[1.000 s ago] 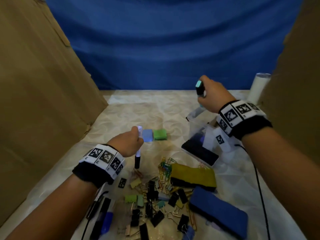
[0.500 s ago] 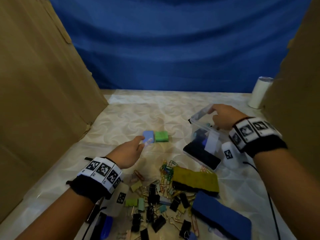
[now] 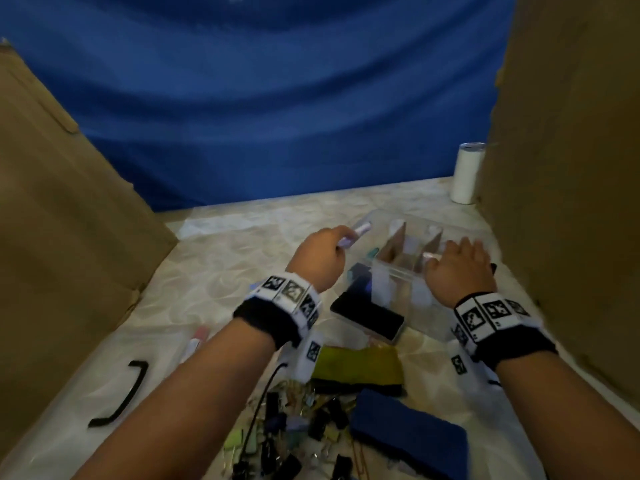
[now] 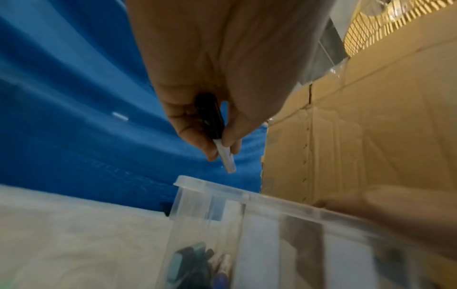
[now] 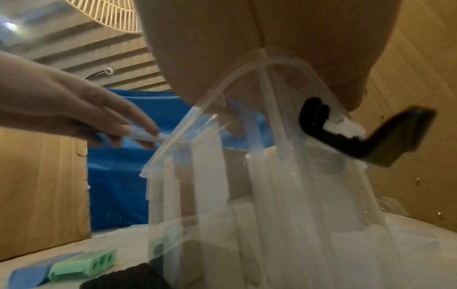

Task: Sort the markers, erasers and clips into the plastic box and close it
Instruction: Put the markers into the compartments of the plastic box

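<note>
My left hand (image 3: 341, 241) pinches a marker (image 3: 356, 233) with a white barrel and dark cap just above the left end of the clear plastic box (image 3: 391, 275). In the left wrist view the marker (image 4: 225, 156) points down at the box rim (image 4: 197, 182), and other markers (image 4: 197, 260) lie inside. My right hand (image 3: 453, 254) rests with spread fingers on the box's right rim. A black eraser (image 3: 367, 315) shows through the box's front wall. On the table lie a yellow eraser (image 3: 356, 365), a blue eraser (image 3: 408, 441) and a heap of clips (image 3: 294, 431).
Cardboard walls (image 3: 69, 220) flank both sides and a blue cloth hangs behind. A white tumbler (image 3: 465, 174) stands at the back right. A black handle piece (image 3: 121, 396) and a pink marker (image 3: 195, 341) lie at the left. Small blue and green blocks (image 5: 81, 266) sit left of the box.
My left hand has carried its marker up and right to the box. My right hand no longer holds its marker and has come down onto the box's rim.
</note>
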The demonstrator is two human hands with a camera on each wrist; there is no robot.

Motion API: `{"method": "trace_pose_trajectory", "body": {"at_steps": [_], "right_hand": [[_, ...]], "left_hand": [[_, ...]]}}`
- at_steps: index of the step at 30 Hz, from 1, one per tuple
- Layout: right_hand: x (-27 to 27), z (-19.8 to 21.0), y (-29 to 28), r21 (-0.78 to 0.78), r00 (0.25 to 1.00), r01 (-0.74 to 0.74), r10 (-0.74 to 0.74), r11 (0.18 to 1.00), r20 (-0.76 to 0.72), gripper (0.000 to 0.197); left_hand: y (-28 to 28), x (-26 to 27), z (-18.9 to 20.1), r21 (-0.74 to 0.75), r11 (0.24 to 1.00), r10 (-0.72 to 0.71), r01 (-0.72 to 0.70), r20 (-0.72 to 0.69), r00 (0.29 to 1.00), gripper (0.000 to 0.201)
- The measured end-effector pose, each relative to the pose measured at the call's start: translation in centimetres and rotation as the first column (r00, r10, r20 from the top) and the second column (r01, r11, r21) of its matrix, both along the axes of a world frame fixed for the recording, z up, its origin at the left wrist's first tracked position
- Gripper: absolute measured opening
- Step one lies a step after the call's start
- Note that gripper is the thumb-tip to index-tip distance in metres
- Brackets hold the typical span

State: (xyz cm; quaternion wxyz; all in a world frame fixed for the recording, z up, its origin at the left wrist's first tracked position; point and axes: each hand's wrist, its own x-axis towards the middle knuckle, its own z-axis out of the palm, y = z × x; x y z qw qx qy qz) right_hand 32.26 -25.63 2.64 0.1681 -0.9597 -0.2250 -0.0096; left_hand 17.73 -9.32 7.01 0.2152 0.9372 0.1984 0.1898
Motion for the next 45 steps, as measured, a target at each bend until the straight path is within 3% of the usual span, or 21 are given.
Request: {"method": "trace_pose_trajectory", "body": {"at_steps": [2, 5, 9, 12, 16, 19, 26, 29, 31, 33, 36, 42, 45], "right_hand": [[-0.1, -0.1, 0.0, 0.012, 1.0, -0.008, 0.008, 1.0, 0.001, 0.059], [-0.4, -0.1, 0.0, -0.001, 1.0, -0.014, 0.014, 1.0, 0.023, 0.059], [-0.5, 0.0, 0.0, -0.002, 1.0, -0.016, 0.016, 1.0, 0.022, 0.058], [-0.6, -0.1, -0.1, 0.007, 1.0, -0.028, 0.028, 1.0, 0.012, 0.058], [-0.6, -0.3, -0.1, 0.005, 0.998, -0.046, 0.046, 0.999, 0.032, 0.058], [-0.4, -0.6, 0.1, 0.013, 0.998, -0.053, 0.053, 0.999, 0.023, 0.057], [-1.9, 0.7, 0.5, 0.018, 0.998, -0.061, 0.061, 0.998, 0.017, 0.053], [-5.7, 1.4, 1.6, 0.055, 0.961, -0.236, 0.224, 0.97, 0.163, 0.052], [-9.5, 2.0, 2.7, 0.087, 0.873, -0.456, 0.427, 0.886, 0.236, 0.048], [-13.7, 2.3, 3.7, 0.142, 0.75, -0.661, 0.643, 0.736, 0.158, 0.034], [-19.3, 1.8, 5.5, 0.101, 0.497, -0.864, 0.868, 0.492, 0.02, 0.02], [-27.3, -0.4, 10.0, -0.156, 0.068, -0.986, 0.995, 0.056, -0.073, 0.022], [-29.6, -1.8, 11.3, -0.358, -0.038, -0.929, 0.988, -0.089, -0.147, 0.039]], "left_hand": [[0.1, 3.4, 0.4, 0.079, 0.997, 0.016, -0.014, -0.021, 1.0, 0.044], [0.6, 7.8, 0.1, 0.207, 0.978, 0.045, 0.001, -0.215, 0.976, 0.049], [0.9, 10.8, -0.7, 0.158, 0.981, -0.038, 0.115, -0.422, 0.906, 0.045], [0.5, 10.2, -1.1, 0.157, 0.976, -0.078, 0.151, -0.395, 0.915, 0.044], [0.6, 6.2, -0.8, 0.105, 0.986, -0.102, 0.128, -0.217, 0.971, 0.044], [1.1, 1.1, -0.2, 0.141, 0.982, -0.103, 0.128, -0.169, 0.98, 0.043], [4.4, -12.5, 0.1, 0.179, 0.983, 0.07, -0.029, -0.228, 0.971, 0.029], [5.6, -17.7, -0.5, 0.154, 0.969, 0.23, -0.194, -0.269, 0.935, 0.024], [6.2, -20.8, -1.4, 0.153, 0.951, 0.307, -0.27, -0.337, 0.89, 0.022], [6.6, -23.4, -2.7, 0.168, 0.933, 0.359, -0.318, -0.408, 0.839, 0.024], [6.8, -26.3, -4.6, 0.189, 0.909, 0.413, -0.372, -0.523, 0.745, 0.028], [6.0, -27.6, -7.2, 0.209, 0.886, 0.436, -0.414, -0.68, 0.59, 0.038], [5.7, -27.8, -7.9, 0.239, 0.874, 0.459, -0.422, -0.691, 0.558, 0.039]]}}
